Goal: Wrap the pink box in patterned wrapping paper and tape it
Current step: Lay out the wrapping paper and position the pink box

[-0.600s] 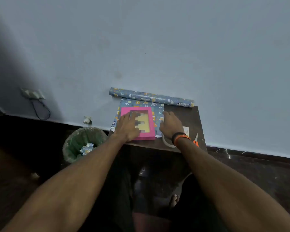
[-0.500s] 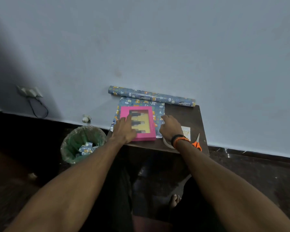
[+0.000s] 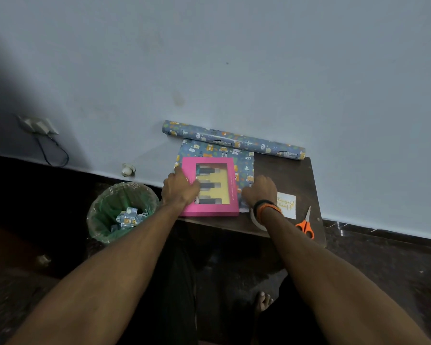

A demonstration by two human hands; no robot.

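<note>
Sitting early in the job, by the look of it: pink box lies window-side up on a cut sheet of patterned wrapping paper, w/ the sheet flat on the dark tabletop and no flap folded over yet. Paper shows past the box on the far side and the right; the box's near edge sits about at the tabletop's front edge. Left hand rests flat on the box's left part, fingers fairly straight, pressing it down. Right hand lies on the paper just right of the box, fingers bent down onto the sheet; can't tell if it pinches the edge or only presses. Remaining roll lies along the wall behind. Tape roll is partly hidden under the right wrist, scissors and a small card nearby on the right. Bin on the floor holds paper scraps. Judgement: cutting seems done; folding all sides, creasing ends and every bit of taping still left.
</note>
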